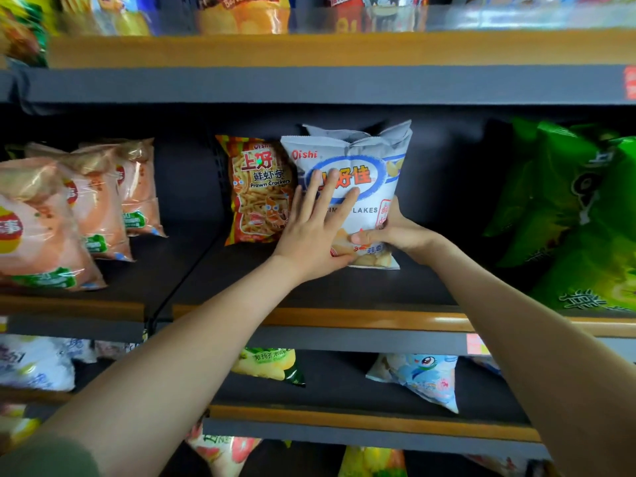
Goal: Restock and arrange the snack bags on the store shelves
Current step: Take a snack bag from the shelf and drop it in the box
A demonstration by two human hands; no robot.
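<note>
At centre frame on the middle shelf (309,287), the white Oishi bag (375,197) stands upright against the Prawn Crackers bag (258,191); left hand (316,222) presses flat-fingered on its front to steady it, right hand (395,232) pinches its lower corner, probably squaring it

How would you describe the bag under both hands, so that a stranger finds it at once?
Find the middle shelf, at its centre. There, right of an orange prawn-cracker bag, stands the white bag with a blue oval logo.
</note>
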